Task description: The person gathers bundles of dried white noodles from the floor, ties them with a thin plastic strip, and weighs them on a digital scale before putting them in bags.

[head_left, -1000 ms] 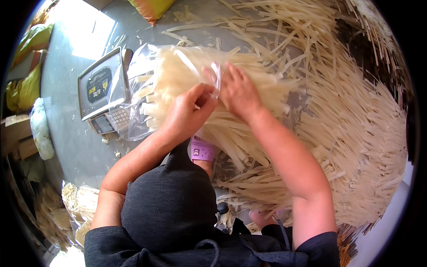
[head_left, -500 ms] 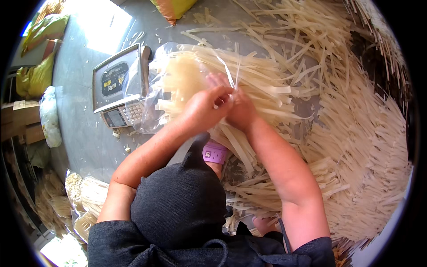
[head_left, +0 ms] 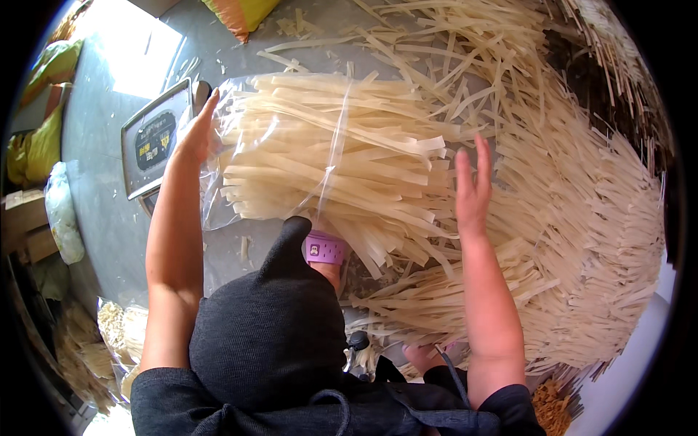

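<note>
Strips (head_left: 367, 156) lie bound by a tie (head_left: 330, 169); your left hand (head_left: 195, 136), straight-fingered, is at the plastic (head_left: 218, 207), your right hand (head_left: 474, 192), fingers spread, near the strips' right ends.

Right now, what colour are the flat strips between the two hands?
The flat strips are pale cream; the head view shows them best.

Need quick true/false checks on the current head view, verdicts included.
1. A white tie runs across the bundle of pale strips. True.
2. The scale is right of the bundle. False: the scale is on the left.
3. The left hand is by the clear bag. True.
4. The right hand grips the tie. False: the right hand is open near the bundle's right end.
5. The shoe is purple. True.
</note>
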Demonstrator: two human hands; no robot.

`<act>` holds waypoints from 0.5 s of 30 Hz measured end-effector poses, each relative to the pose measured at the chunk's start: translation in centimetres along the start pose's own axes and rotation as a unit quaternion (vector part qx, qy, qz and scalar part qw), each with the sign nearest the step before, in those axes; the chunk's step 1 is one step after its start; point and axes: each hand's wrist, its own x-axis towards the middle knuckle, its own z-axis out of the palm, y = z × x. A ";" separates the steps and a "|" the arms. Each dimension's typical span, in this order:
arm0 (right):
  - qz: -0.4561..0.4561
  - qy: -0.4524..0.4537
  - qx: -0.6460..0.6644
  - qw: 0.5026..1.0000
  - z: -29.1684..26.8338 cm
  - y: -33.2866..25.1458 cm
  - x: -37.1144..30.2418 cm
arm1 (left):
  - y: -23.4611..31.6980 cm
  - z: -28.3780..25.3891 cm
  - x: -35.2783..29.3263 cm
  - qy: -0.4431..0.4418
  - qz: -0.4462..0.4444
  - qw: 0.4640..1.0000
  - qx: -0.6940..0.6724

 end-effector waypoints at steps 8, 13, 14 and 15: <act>0.181 -0.125 0.249 0.943 2.4 -1.4 2.3 | 3.3 5.9 -3.4 0.088 0.227 0.929 0.279; 0.234 -0.072 0.184 0.952 -0.7 1.4 -0.7 | -0.2 14.9 -11.6 -0.003 0.545 0.662 0.515; 0.271 -0.072 0.193 0.940 -0.5 2.6 -1.6 | -1.8 16.1 -12.0 -0.047 0.529 0.615 0.582; 0.308 -0.075 0.206 0.926 0.0 4.0 -2.8 | -3.1 16.2 -11.2 -0.035 0.543 0.583 0.603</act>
